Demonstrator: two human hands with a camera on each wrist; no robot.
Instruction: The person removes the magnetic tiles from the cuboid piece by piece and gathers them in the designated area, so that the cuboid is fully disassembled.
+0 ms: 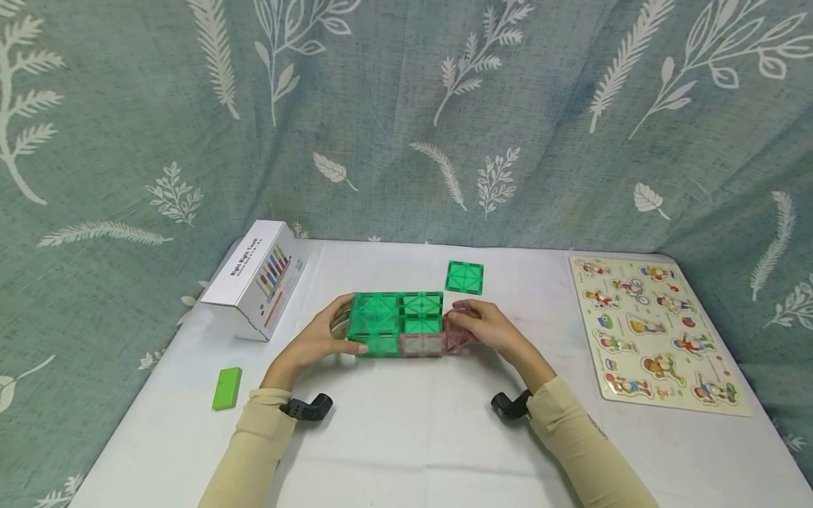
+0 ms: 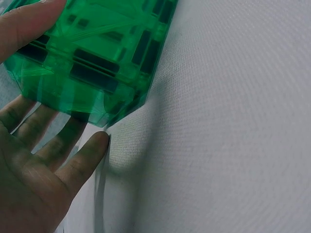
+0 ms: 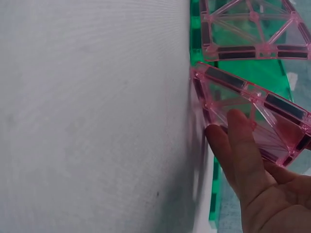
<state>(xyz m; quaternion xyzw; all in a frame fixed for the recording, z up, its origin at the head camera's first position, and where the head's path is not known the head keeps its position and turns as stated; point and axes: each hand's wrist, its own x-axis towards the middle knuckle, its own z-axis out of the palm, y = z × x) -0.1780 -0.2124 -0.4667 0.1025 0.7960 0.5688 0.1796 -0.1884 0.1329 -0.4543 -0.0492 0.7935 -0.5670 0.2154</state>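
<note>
A low box-like build of green translucent magnetic tiles (image 1: 376,314) sits mid-table, with a pink magnetic tile (image 1: 422,345) at its front right. The left hand (image 1: 320,339) grips the build's left end; its thumb (image 2: 29,29) lies on a green face and its other fingers reach round the side. At the right end, the right hand (image 1: 490,329) pinches a second pink tile (image 3: 277,104), tilted, one corner close to the build's edge. Whether that corner touches cannot be told. Some of the right fingers are hidden behind this tile.
One loose green square tile (image 1: 465,277) lies behind the build. A white printed box (image 1: 254,275) stands at the back left, with a bright green block (image 1: 226,389) in front of it. A picture puzzle board (image 1: 660,335) lies on the right. Patterned cloth (image 1: 394,127) hangs behind the table.
</note>
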